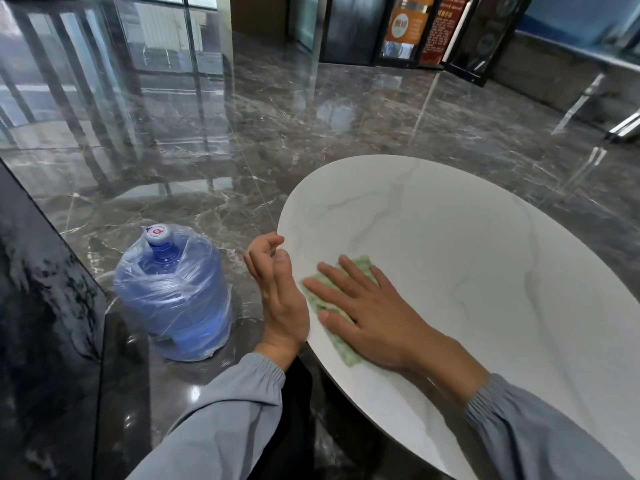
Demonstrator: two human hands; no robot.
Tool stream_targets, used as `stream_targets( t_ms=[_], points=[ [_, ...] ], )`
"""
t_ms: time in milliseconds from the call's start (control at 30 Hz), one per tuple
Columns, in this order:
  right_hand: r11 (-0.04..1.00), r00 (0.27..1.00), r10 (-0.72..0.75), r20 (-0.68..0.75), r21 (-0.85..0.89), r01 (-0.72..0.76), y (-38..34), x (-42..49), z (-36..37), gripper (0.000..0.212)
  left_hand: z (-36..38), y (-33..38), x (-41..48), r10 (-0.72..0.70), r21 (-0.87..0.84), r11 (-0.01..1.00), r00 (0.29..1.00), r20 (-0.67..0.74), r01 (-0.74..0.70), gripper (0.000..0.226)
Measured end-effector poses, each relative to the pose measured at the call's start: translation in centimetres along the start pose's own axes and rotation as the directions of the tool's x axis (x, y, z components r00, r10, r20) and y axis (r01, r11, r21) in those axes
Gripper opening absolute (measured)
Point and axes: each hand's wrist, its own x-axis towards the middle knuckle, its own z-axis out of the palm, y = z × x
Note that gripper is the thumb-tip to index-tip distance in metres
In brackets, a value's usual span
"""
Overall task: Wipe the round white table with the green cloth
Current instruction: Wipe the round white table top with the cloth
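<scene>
The round white table (467, 244) with faint grey veins fills the right half of the view. A folded green cloth (317, 299) lies near its left edge. My right hand (367, 313) presses flat on the cloth, fingers spread and pointing left, covering most of it. My left hand (277, 289) is cupped at the table's left rim, just beside the cloth, fingers loosely curled and holding nothing.
A large blue water jug (173, 296) wrapped in clear plastic stands on the glossy dark marble floor (242, 150) left of the table. A dark marble counter (38, 306) rises at the far left. Glass doors and posters (415, 26) stand at the back.
</scene>
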Motion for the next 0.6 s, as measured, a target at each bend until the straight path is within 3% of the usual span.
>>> stream_targets(
  t_ms=[233,367,467,533,600],
  points=[
    [0.995,0.994,0.091,-0.066,0.034,-0.089,1.4,12.0,-1.6,0.054,-0.1,-0.5,0.0,0.121,0.188,0.973,0.989,0.087,-0.135,0.023],
    [0.992,0.989,0.116,-0.089,0.054,-0.111,2.6,14.5,-1.8,0.055,-0.4,-0.7,0.5,0.108,0.347,0.919,0.965,0.237,-0.188,0.022],
    [0.98,0.976,0.193,-0.102,0.075,-0.186,5.0,14.5,-2.2,0.057,-0.4,-0.9,1.1,0.094,0.596,0.716,0.897,0.433,-0.363,0.036],
    [0.962,0.956,0.27,-0.114,0.086,-0.261,7.6,13.8,-2.6,0.057,0.2,-0.7,1.4,0.065,0.678,0.553,0.836,0.545,-0.485,0.041],
    [0.94,0.933,0.338,-0.12,0.092,-0.329,10.5,12.6,-3.0,0.058,0.9,-0.2,1.9,-0.014,0.715,0.473,0.807,0.591,-0.515,0.042]
  ],
)
